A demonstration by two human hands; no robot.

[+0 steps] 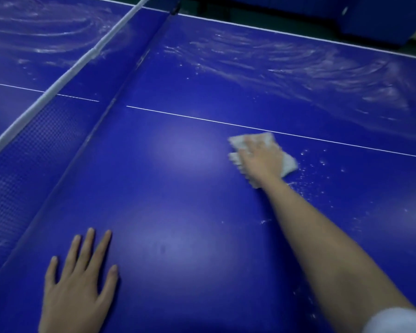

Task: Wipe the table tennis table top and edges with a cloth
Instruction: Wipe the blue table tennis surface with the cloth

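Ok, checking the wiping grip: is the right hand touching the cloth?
Touching. The head view shows the right hand lying on top of the cloth, which sticks out around it on the table.

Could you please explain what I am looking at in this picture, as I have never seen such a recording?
There is no machine here: a person wears one camera on the head, looking forward and down at their own bare hands. The surface is a blue table tennis table, its net on the left. The left hand lies flat on it, fingers straight, holding nothing. The right hand presses a pale cloth onto the table; it is blurred. Wet streaks show farther away, and droplets lie right of the cloth.
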